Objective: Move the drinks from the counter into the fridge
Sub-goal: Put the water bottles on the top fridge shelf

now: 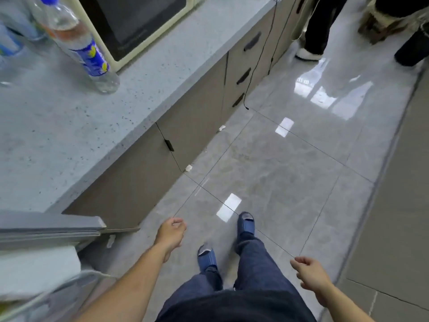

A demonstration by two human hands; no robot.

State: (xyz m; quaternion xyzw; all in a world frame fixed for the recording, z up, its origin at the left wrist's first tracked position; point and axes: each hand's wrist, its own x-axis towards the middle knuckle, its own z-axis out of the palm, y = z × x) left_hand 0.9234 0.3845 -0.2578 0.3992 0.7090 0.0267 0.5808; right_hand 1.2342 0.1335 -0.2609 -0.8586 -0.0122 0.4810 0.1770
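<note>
Now both the left hand [171, 231] and right hand [310, 274] hang loose, holding nothing; a hasty reach could tip the tall bottle [76, 43] standing on the worktop [69, 135].

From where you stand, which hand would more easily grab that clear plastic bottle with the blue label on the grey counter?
Probably the left hand: it hangs empty on the counter side, nearer the clear blue-labelled bottle. The right hand, also empty, is farther away.

Clear plastic bottle [76, 43]; matt speckled stone-look counter [69, 126]; glossy tiled floor [278, 170]; denim trousers [255, 270].
</note>
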